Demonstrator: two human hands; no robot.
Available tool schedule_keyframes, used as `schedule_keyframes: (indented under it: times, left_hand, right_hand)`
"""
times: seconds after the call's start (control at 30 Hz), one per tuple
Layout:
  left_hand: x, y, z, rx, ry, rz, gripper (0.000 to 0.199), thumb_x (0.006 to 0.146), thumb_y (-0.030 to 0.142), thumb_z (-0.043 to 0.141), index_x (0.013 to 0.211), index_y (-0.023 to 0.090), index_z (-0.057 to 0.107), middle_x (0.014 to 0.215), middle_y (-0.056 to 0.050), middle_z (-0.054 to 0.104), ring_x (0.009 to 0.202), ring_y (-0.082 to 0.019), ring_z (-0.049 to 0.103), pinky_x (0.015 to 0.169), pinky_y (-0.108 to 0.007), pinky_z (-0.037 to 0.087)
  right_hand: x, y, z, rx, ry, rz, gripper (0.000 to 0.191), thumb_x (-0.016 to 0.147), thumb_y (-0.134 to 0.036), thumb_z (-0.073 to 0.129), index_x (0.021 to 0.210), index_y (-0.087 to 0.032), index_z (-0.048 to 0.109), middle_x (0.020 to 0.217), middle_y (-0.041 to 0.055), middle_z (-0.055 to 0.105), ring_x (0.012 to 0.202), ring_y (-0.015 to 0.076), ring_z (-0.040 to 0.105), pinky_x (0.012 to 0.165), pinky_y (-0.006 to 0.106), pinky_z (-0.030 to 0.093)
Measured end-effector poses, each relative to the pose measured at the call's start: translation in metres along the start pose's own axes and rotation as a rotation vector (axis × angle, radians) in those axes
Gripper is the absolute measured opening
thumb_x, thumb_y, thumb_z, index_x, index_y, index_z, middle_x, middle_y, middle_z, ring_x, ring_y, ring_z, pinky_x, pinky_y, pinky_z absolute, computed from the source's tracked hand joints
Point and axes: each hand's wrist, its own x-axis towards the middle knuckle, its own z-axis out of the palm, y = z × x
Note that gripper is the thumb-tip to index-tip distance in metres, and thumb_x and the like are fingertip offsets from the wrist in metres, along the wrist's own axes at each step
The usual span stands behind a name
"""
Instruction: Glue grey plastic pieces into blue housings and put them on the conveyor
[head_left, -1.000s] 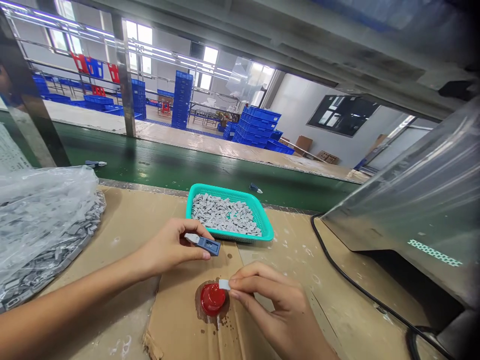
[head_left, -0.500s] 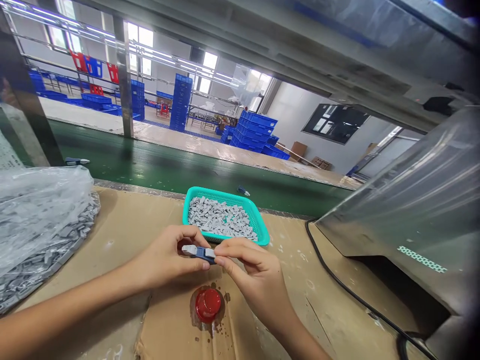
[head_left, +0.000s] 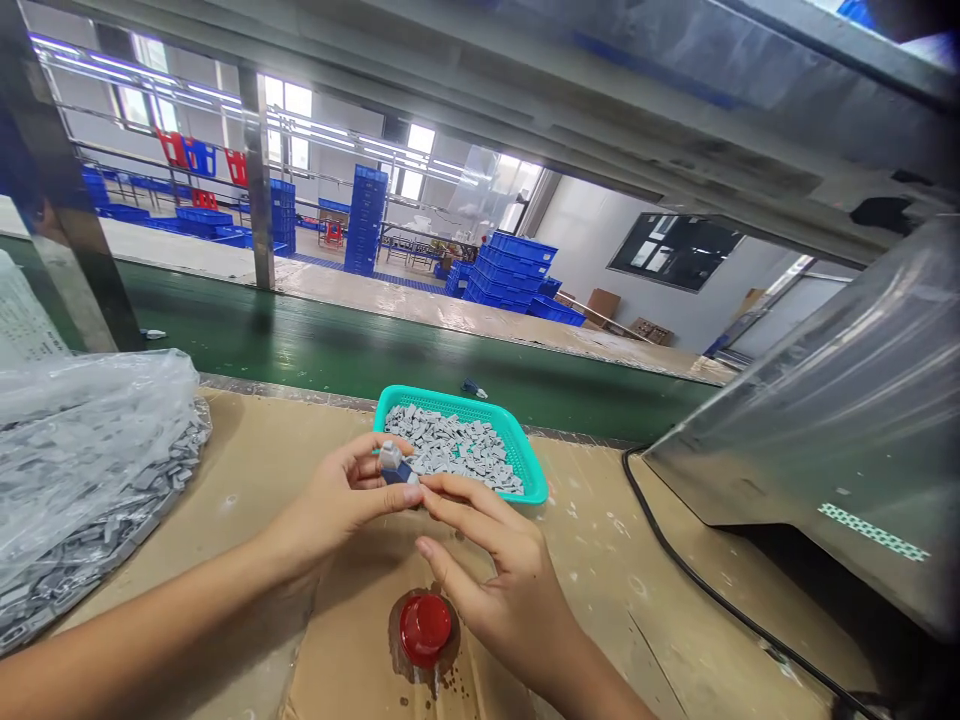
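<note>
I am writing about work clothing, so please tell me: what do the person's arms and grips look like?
The left grip and right grip are bare hands, with no glove or ring visible. The left forearm and right forearm are uncovered; no sleeve, watch or bracelet shows.

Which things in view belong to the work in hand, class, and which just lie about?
Likely part of the work:
blue part, in the left hand, right hand at its end
basket, with grey pieces
red pot
bag, perhaps

Probably just about:
cable
blue crates
red stool
</note>
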Motion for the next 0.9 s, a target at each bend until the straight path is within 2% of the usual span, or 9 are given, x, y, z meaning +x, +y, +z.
schedule_keyframes:
  times: [0.13,0.23,0.3,0.43,0.57,0.67,0.73,0.8,0.9]
  left_hand:
    - [0.008,0.000,-0.007,-0.024,0.058,0.068,0.031,0.068,0.026,0.060,0.091,0.020,0.041,0.087,-0.002,0.062,0.080,-0.013,0.055,0.073,-0.026,0.040]
    - [0.012,0.001,-0.013,0.082,0.025,0.125,0.027,0.075,0.030,0.051,0.098,0.019,0.042,0.096,-0.005,0.058,0.079,-0.012,0.052,0.065,-0.023,0.037]
    - [0.013,0.001,-0.015,0.118,-0.009,0.140,0.028,0.076,0.031,0.049,0.100,0.018,0.043,0.096,-0.006,0.056,0.076,-0.012,0.049,0.062,-0.022,0.036]
    - [0.015,-0.004,-0.017,0.099,-0.037,0.171,0.030,0.074,0.032,0.050,0.099,0.016,0.043,0.081,-0.004,0.052,0.067,-0.011,0.045,0.057,-0.022,0.033]
    - [0.025,-0.007,-0.029,0.177,0.010,0.244,0.027,0.076,0.033,0.046,0.097,0.017,0.043,0.078,-0.002,0.049,0.065,-0.010,0.045,0.054,-0.022,0.033]
    - [0.047,-0.002,-0.054,0.456,0.151,0.284,0.028,0.077,0.033,0.041,0.101,0.019,0.040,0.088,-0.004,0.054,0.071,-0.012,0.049,0.061,-0.024,0.038]
    - [0.070,0.004,-0.076,0.814,0.268,0.273,0.029,0.079,0.031,0.037,0.106,0.020,0.038,0.099,-0.006,0.054,0.081,-0.014,0.052,0.071,-0.027,0.040]
    - [0.096,0.010,-0.096,1.261,0.377,0.174,0.030,0.079,0.027,0.035,0.108,0.020,0.041,0.105,-0.008,0.052,0.091,-0.017,0.052,0.079,-0.029,0.039]
    - [0.135,0.014,-0.111,1.436,0.400,0.086,0.034,0.073,0.019,0.043,0.108,0.016,0.046,0.103,-0.013,0.053,0.100,-0.025,0.049,0.084,-0.037,0.037]
  right_hand:
    - [0.006,0.011,0.003,0.018,0.028,0.022,0.031,0.074,-0.012,0.052,0.104,-0.020,0.057,0.098,0.0066,0.059,0.085,0.0165,0.057,0.076,0.030,0.049]
    - [0.015,0.033,-0.003,0.010,0.101,0.104,0.024,0.075,-0.017,0.051,0.098,-0.019,0.059,0.093,0.0065,0.061,0.079,0.0162,0.058,0.071,0.031,0.050]
    - [0.022,0.051,-0.008,-0.036,0.110,0.180,0.021,0.076,-0.019,0.050,0.094,-0.017,0.060,0.093,0.0069,0.062,0.079,0.0163,0.059,0.072,0.030,0.051]
    - [0.038,0.080,-0.018,-0.249,-0.008,0.321,0.024,0.077,-0.017,0.045,0.094,-0.014,0.061,0.095,0.0080,0.063,0.084,0.0175,0.059,0.074,0.030,0.049]
    - [0.051,0.097,-0.020,-0.313,-0.172,0.347,0.027,0.067,-0.008,0.052,0.089,-0.014,0.066,0.095,0.0098,0.065,0.087,0.0234,0.059,0.077,0.035,0.046]
    - [0.055,0.102,-0.018,-0.308,-0.289,0.338,0.031,0.062,-0.004,0.053,0.087,-0.015,0.068,0.094,0.0084,0.066,0.088,0.0239,0.059,0.080,0.034,0.044]
    - [0.056,0.103,-0.018,-0.295,-0.326,0.330,0.032,0.063,-0.003,0.051,0.087,-0.015,0.068,0.093,0.0080,0.067,0.088,0.0226,0.059,0.079,0.031,0.044]
    - [0.056,0.104,-0.017,-0.284,-0.337,0.329,0.032,0.064,-0.004,0.051,0.089,-0.014,0.068,0.091,0.0088,0.067,0.085,0.0213,0.060,0.077,0.029,0.044]
    - [0.054,0.107,-0.017,-0.270,-0.326,0.336,0.029,0.065,-0.005,0.052,0.087,-0.013,0.068,0.085,0.0090,0.068,0.076,0.0192,0.061,0.070,0.027,0.045]
